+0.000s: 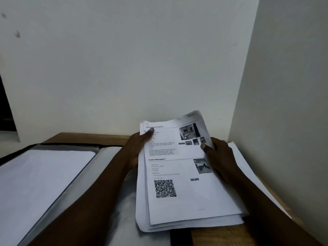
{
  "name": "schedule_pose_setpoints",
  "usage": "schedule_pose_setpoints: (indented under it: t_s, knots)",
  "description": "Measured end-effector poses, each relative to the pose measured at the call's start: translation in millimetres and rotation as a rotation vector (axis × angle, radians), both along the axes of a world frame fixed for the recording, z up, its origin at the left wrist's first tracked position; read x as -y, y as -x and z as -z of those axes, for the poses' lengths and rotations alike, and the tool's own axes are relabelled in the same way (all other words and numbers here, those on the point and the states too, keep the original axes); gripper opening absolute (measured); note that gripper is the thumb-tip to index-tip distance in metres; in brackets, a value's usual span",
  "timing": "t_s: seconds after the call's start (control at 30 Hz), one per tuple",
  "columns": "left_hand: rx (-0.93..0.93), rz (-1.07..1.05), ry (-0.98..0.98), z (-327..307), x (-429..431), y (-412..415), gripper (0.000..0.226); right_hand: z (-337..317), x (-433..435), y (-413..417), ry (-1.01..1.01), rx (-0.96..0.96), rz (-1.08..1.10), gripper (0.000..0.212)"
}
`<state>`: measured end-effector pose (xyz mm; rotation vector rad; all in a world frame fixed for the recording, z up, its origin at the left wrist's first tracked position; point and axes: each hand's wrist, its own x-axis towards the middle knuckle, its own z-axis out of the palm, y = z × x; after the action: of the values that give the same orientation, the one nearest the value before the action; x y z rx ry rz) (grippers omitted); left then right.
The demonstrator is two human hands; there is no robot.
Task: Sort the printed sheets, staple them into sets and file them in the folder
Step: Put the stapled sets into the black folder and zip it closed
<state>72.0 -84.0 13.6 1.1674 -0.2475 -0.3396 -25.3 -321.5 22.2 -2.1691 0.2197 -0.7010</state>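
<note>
A stack of printed sheets (188, 196) with text, small photos and a QR code is held up off the desk, its far end raised toward the wall. My left hand (136, 148) grips the stack's left edge, thumb on the top sheet near its upper left corner. My right hand (220, 157) grips the right edge, thumb pressed on the top sheet beside the small photos. An open folder (76, 176) with a black border lies at the left, with a white sheet (40, 180) in its left pocket. No stapler is in view.
The wooden desk (218, 237) sits in a corner between two white walls. One loose white sheet (248, 167) lies by the right wall under my right forearm. A dark strip (181, 237) shows under the stack's near edge.
</note>
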Motion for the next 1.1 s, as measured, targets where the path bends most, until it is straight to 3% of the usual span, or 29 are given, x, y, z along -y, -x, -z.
schedule_pose_setpoints:
  t_s: [0.1, 0.23, 0.27, 0.37, 0.47, 0.6, 0.7, 0.83, 0.93, 1.1]
  knots:
    - [0.082, -0.04, 0.03, 0.2, 3.2, 0.8, 0.038, 3.1, -4.8, 2.1, -0.096, 0.029, -0.021, 0.011]
    - [0.061, -0.004, 0.134, -9.0, -0.1, 2.2, 0.038, 0.7, -2.5, 6.7, -0.25, 0.022, -0.095, 0.054]
    - [0.048, -0.001, 0.149, -11.7, -0.3, 2.8, 0.039, -0.5, -0.6, 8.0, -0.284, -0.007, -0.189, 0.05]
    - [0.043, 0.049, 0.108, -17.8, -3.0, 10.0, 0.056, -1.3, -1.7, 13.4, -0.304, -0.052, -0.378, 0.011]
    - [0.093, 0.092, 0.032, -24.1, -7.0, 22.1, 0.055, -2.7, -3.5, 16.5, -0.327, -0.024, -0.413, 0.018]
    - [0.151, 0.076, 0.047, -48.8, -19.8, 29.6, 0.05, -23.1, -2.5, 23.6, -0.641, -0.082, -0.601, 0.029]
    - [0.236, 0.037, 0.057, -76.5, -28.8, 38.5, 0.047, -35.6, -9.0, 25.9, -0.672, -0.144, -0.655, 0.027]
    - [0.455, -0.179, -0.103, -105.9, -31.6, 56.7, 0.022, -55.9, -26.9, 21.6, -0.512, 0.185, -0.473, 0.011]
    - [0.562, -0.258, -0.143, -115.3, -34.7, 66.9, 0.023, -81.1, -41.9, 26.8, -0.514, 0.41, -0.5, 0.014]
    - [0.611, -0.362, -0.088, -106.8, -47.0, 69.1, 0.011, -79.2, -68.0, 22.9, -0.512, 0.397, -0.524, 0.018]
